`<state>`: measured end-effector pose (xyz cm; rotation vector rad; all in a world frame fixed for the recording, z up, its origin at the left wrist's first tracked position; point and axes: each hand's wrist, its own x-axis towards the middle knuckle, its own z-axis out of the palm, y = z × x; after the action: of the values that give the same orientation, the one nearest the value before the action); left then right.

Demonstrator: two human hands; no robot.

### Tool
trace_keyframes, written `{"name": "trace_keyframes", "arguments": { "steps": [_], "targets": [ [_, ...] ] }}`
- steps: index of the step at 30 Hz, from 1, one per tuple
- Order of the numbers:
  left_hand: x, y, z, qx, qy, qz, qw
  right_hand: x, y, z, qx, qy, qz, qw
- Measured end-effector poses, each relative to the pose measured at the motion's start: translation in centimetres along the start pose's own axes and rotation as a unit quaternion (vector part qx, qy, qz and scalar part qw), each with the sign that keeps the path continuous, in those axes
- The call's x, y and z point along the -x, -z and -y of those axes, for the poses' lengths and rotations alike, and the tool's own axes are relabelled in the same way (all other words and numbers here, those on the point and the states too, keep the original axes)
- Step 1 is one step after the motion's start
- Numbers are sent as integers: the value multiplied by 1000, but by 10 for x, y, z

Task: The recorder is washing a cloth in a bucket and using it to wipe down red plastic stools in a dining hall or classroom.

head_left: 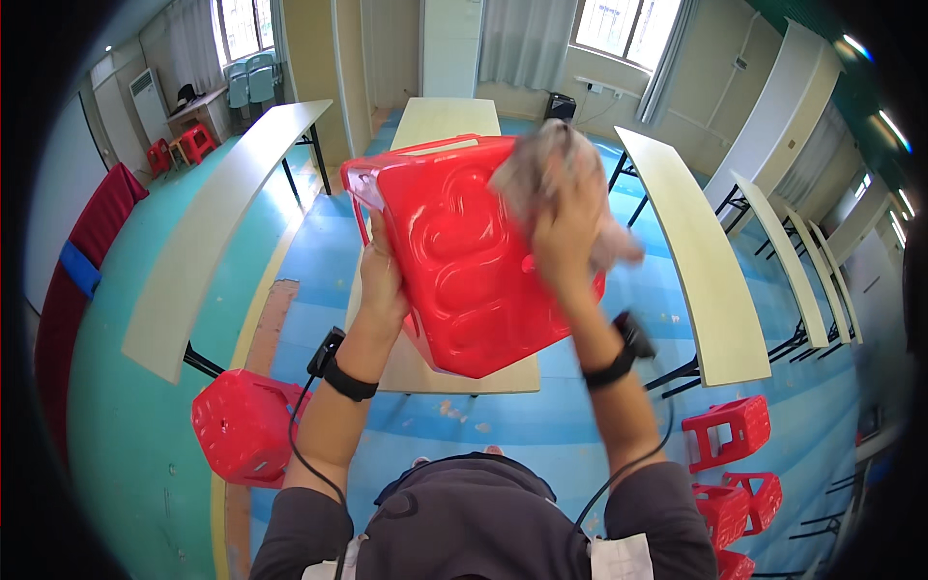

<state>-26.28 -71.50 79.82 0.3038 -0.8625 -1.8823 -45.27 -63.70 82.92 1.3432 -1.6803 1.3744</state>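
A red plastic stool is held up in front of me above a pale table, its moulded surface facing me. My left hand grips the stool's left side, the fingers partly hidden behind its edge. In my right hand is a bunched greyish-pink cloth, which lies against the stool's upper right side. The cloth and that hand are somewhat blurred. Whether the stool touches the table beneath it cannot be seen.
Another red stool stands on the floor at my left, and several more red stools are at the right. Long tables flank me, one on the left and one on the right. A black box stands by the far wall.
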Motion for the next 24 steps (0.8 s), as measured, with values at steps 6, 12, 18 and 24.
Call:
{"name": "trace_keyframes", "arguments": {
  "steps": [6,12,18,24],
  "targets": [
    [1,-16,18,71,57,62,994,123,20,77,-18,-55,148,987],
    [1,-8,22,1,16,-3,1000,81,32,-49,10,-245,6,970],
    [-8,-16,46,-33,15,6,999,147,-1,-42,-6,-205,-50,977],
    [-7,-19,51,-33,22,22,999,167,-8,48,-40,-177,8,983]
  ]
}}
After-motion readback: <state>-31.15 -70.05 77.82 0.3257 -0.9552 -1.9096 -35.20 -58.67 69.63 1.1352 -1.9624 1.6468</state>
